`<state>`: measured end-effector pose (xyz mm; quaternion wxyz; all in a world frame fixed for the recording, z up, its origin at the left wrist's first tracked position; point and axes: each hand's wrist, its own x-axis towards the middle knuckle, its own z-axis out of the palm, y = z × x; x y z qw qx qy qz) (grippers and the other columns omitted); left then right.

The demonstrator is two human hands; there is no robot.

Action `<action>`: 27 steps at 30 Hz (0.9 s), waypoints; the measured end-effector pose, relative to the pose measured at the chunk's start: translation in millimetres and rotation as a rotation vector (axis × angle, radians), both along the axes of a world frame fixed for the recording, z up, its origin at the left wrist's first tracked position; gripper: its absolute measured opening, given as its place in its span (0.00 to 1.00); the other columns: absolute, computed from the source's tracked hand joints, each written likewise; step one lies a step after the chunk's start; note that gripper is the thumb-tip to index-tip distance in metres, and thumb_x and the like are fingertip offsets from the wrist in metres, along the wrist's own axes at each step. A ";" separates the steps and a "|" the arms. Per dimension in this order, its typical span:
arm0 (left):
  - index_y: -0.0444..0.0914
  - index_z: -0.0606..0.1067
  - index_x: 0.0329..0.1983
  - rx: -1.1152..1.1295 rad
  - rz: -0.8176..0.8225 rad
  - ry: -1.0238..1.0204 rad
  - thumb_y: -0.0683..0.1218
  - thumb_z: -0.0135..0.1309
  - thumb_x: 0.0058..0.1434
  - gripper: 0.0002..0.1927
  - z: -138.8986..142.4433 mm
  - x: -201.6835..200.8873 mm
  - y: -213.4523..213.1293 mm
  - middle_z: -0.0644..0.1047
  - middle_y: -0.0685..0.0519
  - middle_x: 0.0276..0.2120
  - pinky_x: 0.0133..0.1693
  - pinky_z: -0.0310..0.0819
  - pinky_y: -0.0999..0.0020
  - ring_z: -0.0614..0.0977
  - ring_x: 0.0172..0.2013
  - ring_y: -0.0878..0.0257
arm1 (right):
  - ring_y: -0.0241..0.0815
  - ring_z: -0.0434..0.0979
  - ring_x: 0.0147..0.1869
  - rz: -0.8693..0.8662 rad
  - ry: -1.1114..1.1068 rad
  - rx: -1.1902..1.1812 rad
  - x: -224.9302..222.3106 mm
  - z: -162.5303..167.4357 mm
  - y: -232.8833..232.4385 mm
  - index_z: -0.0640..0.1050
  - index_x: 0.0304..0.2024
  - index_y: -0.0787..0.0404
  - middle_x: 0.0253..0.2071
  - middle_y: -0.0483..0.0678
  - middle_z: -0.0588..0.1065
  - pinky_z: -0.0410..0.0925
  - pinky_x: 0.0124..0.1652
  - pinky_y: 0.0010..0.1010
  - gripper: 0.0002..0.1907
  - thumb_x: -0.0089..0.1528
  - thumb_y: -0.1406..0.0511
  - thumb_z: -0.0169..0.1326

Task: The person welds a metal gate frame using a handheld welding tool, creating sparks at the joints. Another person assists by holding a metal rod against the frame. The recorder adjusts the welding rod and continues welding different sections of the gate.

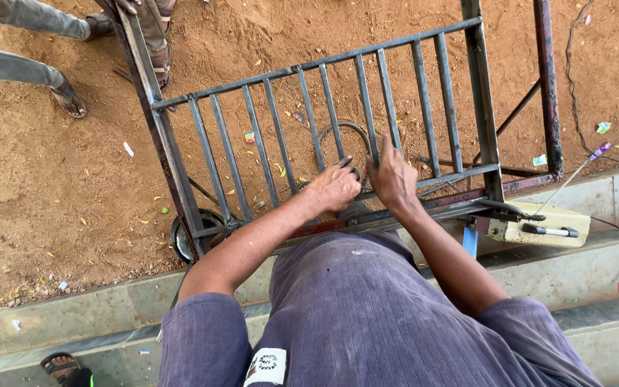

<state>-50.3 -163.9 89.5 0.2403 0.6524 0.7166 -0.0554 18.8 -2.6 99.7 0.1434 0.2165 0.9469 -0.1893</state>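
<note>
Here, left hand (335, 188) and right hand (391, 179) both grip bars of the metal grille frame (309, 129), fingers curled around them, at its near lower rail. Frame lies flat over red dirt ground (51, 179); beyond it, another person's sandalled feet (73, 100).

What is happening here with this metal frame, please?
A person in a purple shirt bends over a metal grille frame that lies over sandy ground beside a concrete step. The left hand and the right hand both rest on the bars near the lower rail, the right one gripping a bar. A curved metal ring lies under the bars. Other people's sandalled feet stand at the top left.
</note>
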 end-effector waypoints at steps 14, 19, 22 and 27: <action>0.39 0.81 0.31 0.249 0.249 -0.122 0.51 0.72 0.44 0.16 -13.3 5.6 3.9 0.79 0.49 0.34 0.64 0.68 0.57 0.80 0.47 0.55 | 0.49 0.81 0.47 -0.338 0.508 -0.006 147.8 16.3 51.0 0.77 0.60 0.66 0.47 0.56 0.80 0.74 0.45 0.41 0.19 0.67 0.67 0.59; 0.39 0.82 0.39 0.473 0.425 -0.099 0.49 0.70 0.50 0.16 -18.1 0.4 -0.1 0.79 0.48 0.40 0.53 0.79 0.62 0.79 0.48 0.54 | 0.40 0.80 0.44 -0.744 0.618 -0.198 198.2 -19.9 71.6 0.80 0.54 0.68 0.43 0.52 0.81 0.74 0.46 0.32 0.13 0.68 0.68 0.60; 0.36 0.80 0.45 0.603 0.671 0.030 0.46 0.65 0.60 0.13 -24.7 -10.4 -2.7 0.79 0.44 0.45 0.39 0.83 0.69 0.78 0.47 0.55 | 0.38 0.79 0.43 -0.945 0.672 -0.275 224.3 -35.9 81.4 0.80 0.50 0.69 0.45 0.51 0.80 0.73 0.43 0.29 0.11 0.68 0.68 0.60; 0.29 0.70 0.61 0.468 1.319 -0.184 0.45 0.55 0.69 0.21 -30.5 -51.0 16.2 0.78 0.51 0.24 0.16 0.66 0.67 0.74 0.18 0.63 | 0.36 0.75 0.34 -1.471 0.550 -0.537 235.9 -44.0 107.5 0.72 0.52 0.62 0.42 0.45 0.76 0.69 0.26 0.31 0.19 0.62 0.62 0.59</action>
